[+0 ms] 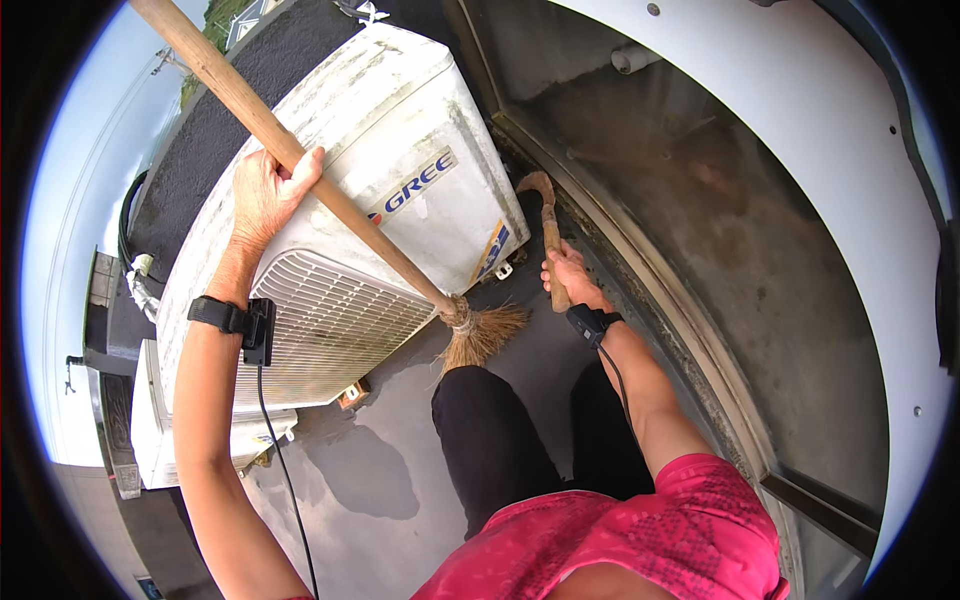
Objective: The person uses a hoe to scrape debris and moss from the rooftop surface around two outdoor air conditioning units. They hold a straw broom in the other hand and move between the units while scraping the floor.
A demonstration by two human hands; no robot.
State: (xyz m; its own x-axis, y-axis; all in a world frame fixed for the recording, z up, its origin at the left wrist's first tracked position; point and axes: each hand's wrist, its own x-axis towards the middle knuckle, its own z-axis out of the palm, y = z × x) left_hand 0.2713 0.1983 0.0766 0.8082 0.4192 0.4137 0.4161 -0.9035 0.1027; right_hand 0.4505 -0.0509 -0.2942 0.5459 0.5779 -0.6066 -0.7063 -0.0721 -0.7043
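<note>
My left hand (pixel 275 190) grips the long wooden handle of a straw broom (pixel 225 85), held slanting across a weathered white outdoor air-conditioner unit (pixel 420 110) with a front grille (pixel 330 330). The broom's bristle head (pixel 480 335) is low beside the unit, just beyond my knee. My right hand (pixel 567 270) is closed round the short wooden handle of a curved, rusty-brown tool (pixel 535 185). That tool's head sits in the narrow gap between the unit's right side and a metal-framed edge. Both wrists carry black strapped devices with cables.
A second white unit (pixel 155 440) stands lower left, with pipes (pixel 140 280) and a dark wall behind. A dark glass panel (pixel 730 250) in a metal frame and a pale curved surface (pixel 840 180) line the right. The grey floor (pixel 330 520) has darker patches. Open sky shows at far left.
</note>
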